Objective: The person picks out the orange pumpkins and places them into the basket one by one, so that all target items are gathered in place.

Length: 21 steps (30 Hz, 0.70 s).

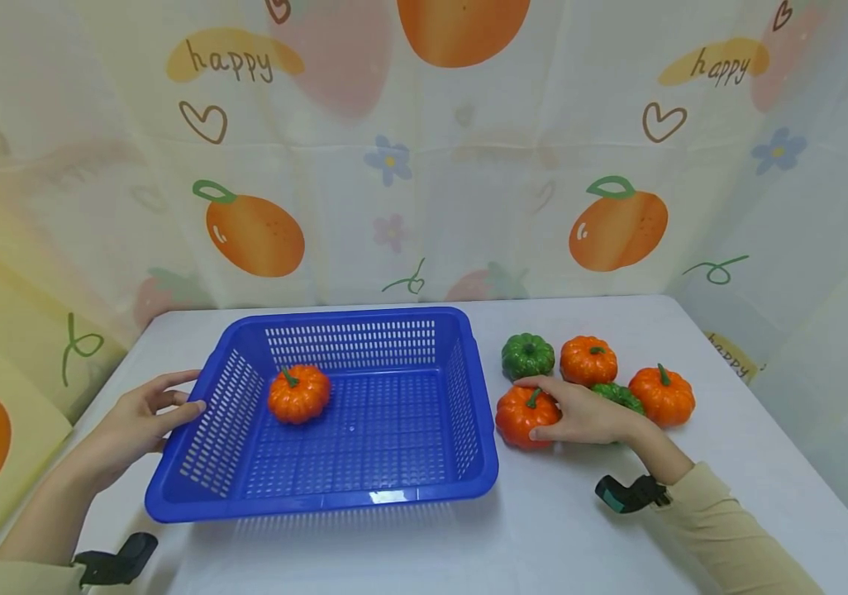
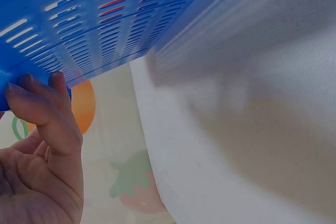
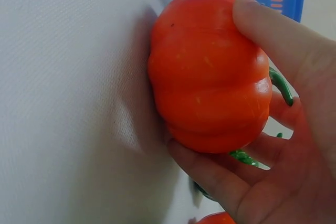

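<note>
My left hand point(image 1: 143, 417) holds the left rim of a blue plastic basket point(image 1: 320, 502); its fingers point(image 2: 39, 100) bend at the rim in the left wrist view. Inside the basket, toward its left, sits a small orange pumpkin point(image 1: 299, 395) with a green stem. Just right of the basket, my right hand point(image 1: 591, 413) grips a red-orange pumpkin point(image 1: 519, 420), thumb on one side and fingers on the other. That pumpkin point(image 3: 210, 77) fills the middle of the right wrist view, its green stem pointing toward the palm.
Behind the right hand are a green pumpkin point(image 1: 528, 356), an orange pumpkin point(image 1: 588, 361) and another orange pumpkin point(image 1: 663, 396). A green bumpy vegetable point(image 1: 619, 397) is partly hidden by that hand. The white table point(image 1: 543, 529) meets a fruit-printed curtain point(image 1: 439, 215) at the back.
</note>
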### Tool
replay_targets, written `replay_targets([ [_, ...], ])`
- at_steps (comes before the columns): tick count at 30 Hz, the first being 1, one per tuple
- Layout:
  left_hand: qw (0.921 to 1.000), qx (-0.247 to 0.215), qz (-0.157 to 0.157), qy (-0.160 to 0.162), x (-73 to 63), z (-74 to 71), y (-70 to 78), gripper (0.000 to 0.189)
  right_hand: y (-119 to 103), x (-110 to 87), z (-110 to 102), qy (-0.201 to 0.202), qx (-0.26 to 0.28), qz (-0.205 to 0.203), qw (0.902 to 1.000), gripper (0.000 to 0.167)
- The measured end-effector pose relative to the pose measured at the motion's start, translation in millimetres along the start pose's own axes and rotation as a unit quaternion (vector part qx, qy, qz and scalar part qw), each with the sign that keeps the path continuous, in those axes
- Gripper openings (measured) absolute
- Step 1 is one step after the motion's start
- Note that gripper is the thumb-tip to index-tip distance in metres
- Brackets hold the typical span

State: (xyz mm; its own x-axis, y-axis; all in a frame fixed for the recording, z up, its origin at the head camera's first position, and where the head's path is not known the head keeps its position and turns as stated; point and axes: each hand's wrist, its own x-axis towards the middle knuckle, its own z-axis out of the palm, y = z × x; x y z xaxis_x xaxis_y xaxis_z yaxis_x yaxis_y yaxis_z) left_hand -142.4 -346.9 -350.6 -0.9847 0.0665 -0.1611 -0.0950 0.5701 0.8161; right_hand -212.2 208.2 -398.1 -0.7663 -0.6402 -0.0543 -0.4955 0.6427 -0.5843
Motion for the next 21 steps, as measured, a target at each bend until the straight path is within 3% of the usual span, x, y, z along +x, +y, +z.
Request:
replay_targets([
  [12, 1.0000, -0.002, 0.004, 0.000, -1.1, 0.1, 1.1, 0.066, -3.0, 0.4, -1.0, 0.003, 0.012, 0.008, 0.9999, 0.068],
  [21, 1.0000, 0.001, 0.004, 0.000, 0.0, -0.3, 0.1, 0.067, -1.3, 0.5, -2.5, 0.017, -0.011, -0.007, 0.9998, 0.069],
])
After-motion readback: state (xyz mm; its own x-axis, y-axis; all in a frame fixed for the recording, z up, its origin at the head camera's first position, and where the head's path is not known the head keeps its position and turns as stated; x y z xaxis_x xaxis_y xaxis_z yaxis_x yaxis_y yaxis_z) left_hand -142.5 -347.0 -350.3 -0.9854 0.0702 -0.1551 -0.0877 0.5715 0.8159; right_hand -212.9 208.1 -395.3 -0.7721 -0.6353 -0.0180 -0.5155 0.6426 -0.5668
